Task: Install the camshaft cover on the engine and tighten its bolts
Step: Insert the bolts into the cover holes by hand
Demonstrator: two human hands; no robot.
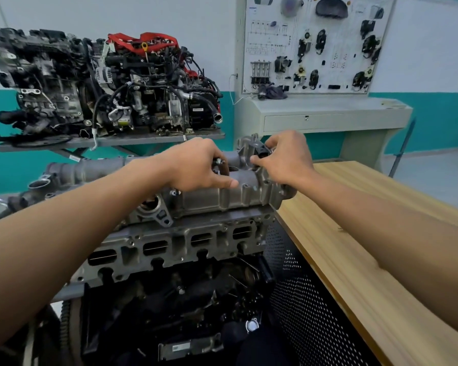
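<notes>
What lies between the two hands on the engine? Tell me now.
Head view: between the left hand, pinching a bolt, and the right hand, pinching a black plug, lies the top of the gray cover, with a round hole.

- One wide-angle view, worn on the person's head, faces forward and down.
- It sits close above the engine (185, 233) at frame centre.
- The upper frame takes in a second engine (103, 83) and a wall board (315, 43), farther off.
</notes>
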